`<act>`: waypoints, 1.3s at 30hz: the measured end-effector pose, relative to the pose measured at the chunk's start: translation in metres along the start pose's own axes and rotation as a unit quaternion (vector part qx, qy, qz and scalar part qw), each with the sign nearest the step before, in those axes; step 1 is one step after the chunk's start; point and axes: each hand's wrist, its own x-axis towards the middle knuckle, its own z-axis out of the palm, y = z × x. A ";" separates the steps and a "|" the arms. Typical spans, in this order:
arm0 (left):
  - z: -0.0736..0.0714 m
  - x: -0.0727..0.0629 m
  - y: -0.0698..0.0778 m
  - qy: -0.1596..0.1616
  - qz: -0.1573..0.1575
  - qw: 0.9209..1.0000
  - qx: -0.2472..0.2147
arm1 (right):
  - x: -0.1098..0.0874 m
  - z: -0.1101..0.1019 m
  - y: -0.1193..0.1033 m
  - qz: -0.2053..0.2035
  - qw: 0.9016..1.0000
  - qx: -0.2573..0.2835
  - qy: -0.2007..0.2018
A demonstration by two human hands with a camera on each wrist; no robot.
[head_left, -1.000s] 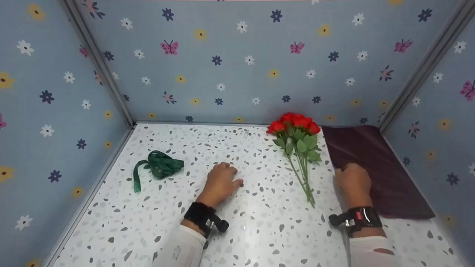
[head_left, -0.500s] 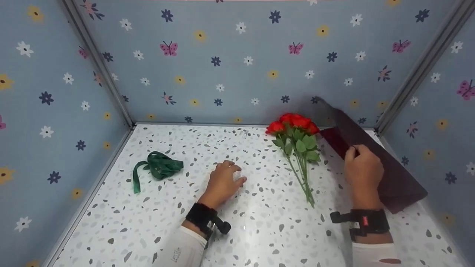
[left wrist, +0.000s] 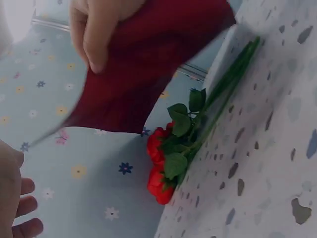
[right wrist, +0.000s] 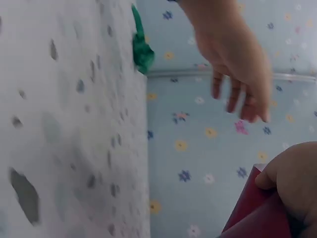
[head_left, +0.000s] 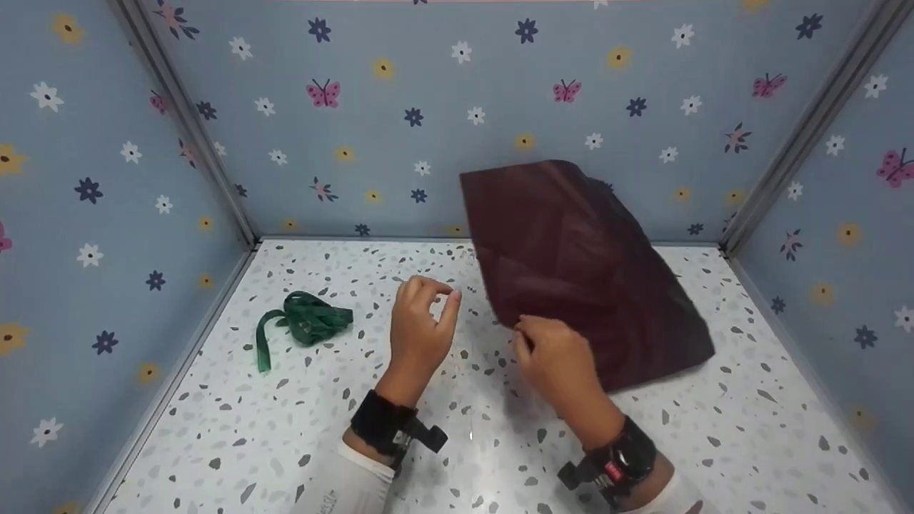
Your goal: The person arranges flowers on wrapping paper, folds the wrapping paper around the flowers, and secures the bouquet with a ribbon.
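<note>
Maroon sheet (head_left: 550, 243), thin, lightly creased, tilted up over counter (head_left: 214, 442). Right hand (head_left: 560, 360) pinches its edge; left hand (head_left: 421, 328) raised nearby, thumb and fingers parted.

tabletop booth (head_left: 114, 214) | flower-print panels (head_left: 443, 139) | metal corner strips (head_left: 189, 118) | speckled table (head_left: 464, 442)

I count two hands of my own, one left hand (head_left: 420, 332) and one right hand (head_left: 560, 360); two black wristbands (head_left: 382, 420); two pale sleeves (head_left: 350, 482); one dark red sheet (head_left: 546, 246); one bundle of green ribbon (head_left: 312, 319); one bunch of roses (left wrist: 176, 165), with at least two red blooms (left wrist: 157, 145) showing, the full number hidden by overlap; at least three green leaves (left wrist: 181, 120); one speckled table (head_left: 221, 421); three patterned walls (head_left: 435, 78), with two metal posts (head_left: 186, 111) at their corners; three whole pink butterflies (head_left: 323, 93) on the back one.
</note>
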 end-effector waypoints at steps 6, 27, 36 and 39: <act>-0.008 -0.001 0.000 -0.078 0.035 0.994 0.068 | -0.020 0.034 -0.038 -0.030 0.989 0.020 -0.141; -0.022 -0.015 -0.077 -0.384 -0.096 0.892 0.219 | -0.006 0.028 -0.018 -0.011 0.952 0.108 -0.286; -0.034 -0.013 -0.085 -0.366 -0.080 0.901 0.220 | 0.008 0.012 0.040 0.067 0.952 -0.029 -0.297; -0.035 -0.013 -0.087 -0.357 -0.076 0.898 0.246 | 0.003 0.015 0.041 0.059 0.940 -0.043 -0.333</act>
